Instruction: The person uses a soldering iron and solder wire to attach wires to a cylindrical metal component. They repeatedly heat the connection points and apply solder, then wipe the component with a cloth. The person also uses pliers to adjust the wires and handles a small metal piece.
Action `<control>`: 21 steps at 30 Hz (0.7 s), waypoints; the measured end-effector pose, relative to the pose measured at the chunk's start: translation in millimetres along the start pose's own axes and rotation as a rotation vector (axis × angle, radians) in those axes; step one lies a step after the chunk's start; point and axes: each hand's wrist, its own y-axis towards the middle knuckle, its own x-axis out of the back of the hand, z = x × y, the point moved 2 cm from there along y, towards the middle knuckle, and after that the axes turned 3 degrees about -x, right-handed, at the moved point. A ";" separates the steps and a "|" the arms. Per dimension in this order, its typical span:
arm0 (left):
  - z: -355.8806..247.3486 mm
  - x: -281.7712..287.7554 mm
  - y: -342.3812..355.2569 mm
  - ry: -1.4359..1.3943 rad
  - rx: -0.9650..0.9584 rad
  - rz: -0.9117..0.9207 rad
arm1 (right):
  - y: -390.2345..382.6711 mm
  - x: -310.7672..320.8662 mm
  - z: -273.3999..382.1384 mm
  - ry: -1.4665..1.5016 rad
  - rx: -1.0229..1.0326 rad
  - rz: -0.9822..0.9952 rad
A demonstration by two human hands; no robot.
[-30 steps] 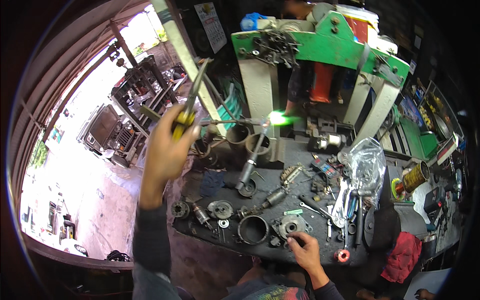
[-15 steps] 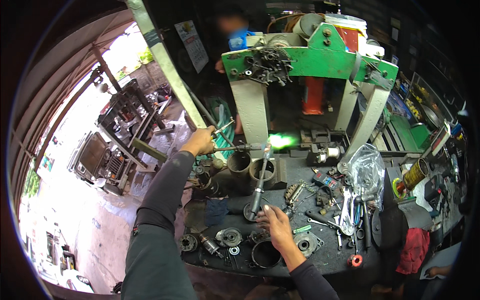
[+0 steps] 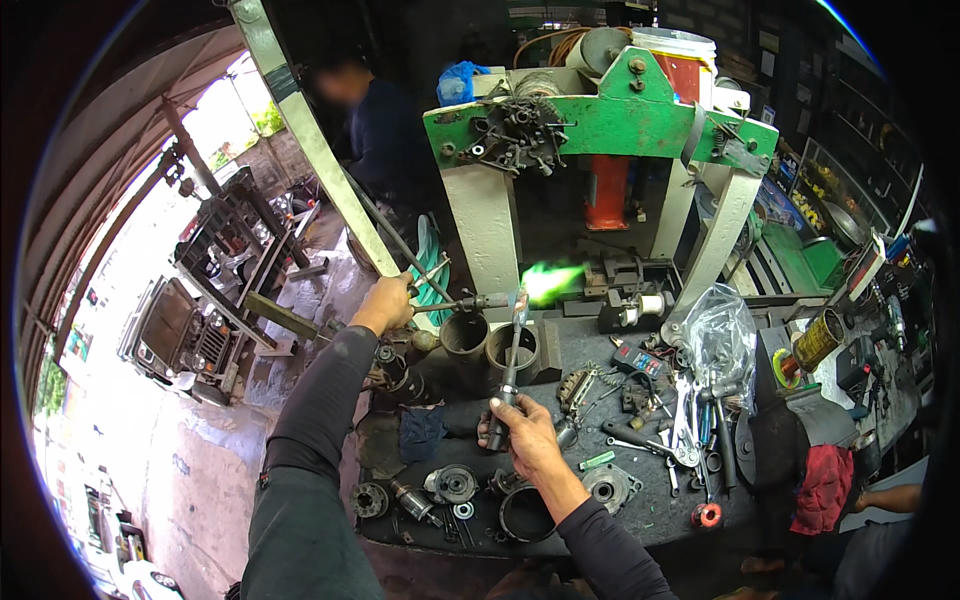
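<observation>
My left hand (image 3: pixel 382 304) is closed round the back end of a gas torch (image 3: pixel 468 302), which points to the right. From its nozzle comes a bright green flame (image 3: pixel 552 284). A soldering iron (image 3: pixel 513 358) with a dark handle stands tilted, its head at the nozzle and flame. My right hand (image 3: pixel 527 432) grips that handle, thumb and fingers wrapped round it. Two open metal cylinders (image 3: pixel 464 331) stand behind the iron's shaft; whether the shaft touches the nearer one I cannot tell.
A green-beamed press frame (image 3: pixel 600 127) rises behind the bench (image 3: pixel 440 462). Motor parts (image 3: pixel 452 484) lie at the front, wrenches (image 3: pixel 686 437) and a clear plastic bag (image 3: pixel 720 335) to the right. Another person (image 3: pixel 385 130) is at the back left; someone's arm (image 3: pixel 893 498) shows at the right edge.
My right hand, with fingers loose beside the handle before, has closed round it. The torch still burns at the iron's head. The person at the back has moved left.
</observation>
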 end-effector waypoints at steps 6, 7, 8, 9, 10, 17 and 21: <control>0.7 0.1 -2.9 -0.016 -0.012 -0.021 | 0.9 0.8 -0.5 0.014 0.009 0.020; 0.4 1.1 -4.3 -0.013 0.003 -0.027 | 0.9 0.8 -0.6 0.013 0.007 0.019; -1.0 1.8 -5.8 -0.020 -0.013 -0.033 | 1.2 0.5 -0.6 0.013 0.006 0.019; -2.0 2.3 -8.3 -0.028 -0.016 -0.041 | 1.2 0.4 -0.7 0.013 0.003 0.018; -3.3 3.3 -9.0 -0.037 -0.020 -0.050 | 1.6 0.3 -0.6 0.012 0.004 0.021; -3.7 4.1 -9.1 -0.058 -0.029 -0.056 | 3.1 1.2 -1.8 0.021 0.000 0.025; -1.8 6.4 -12.0 -0.063 -0.034 -0.049 | 3.4 2.3 -1.2 0.019 -0.002 0.044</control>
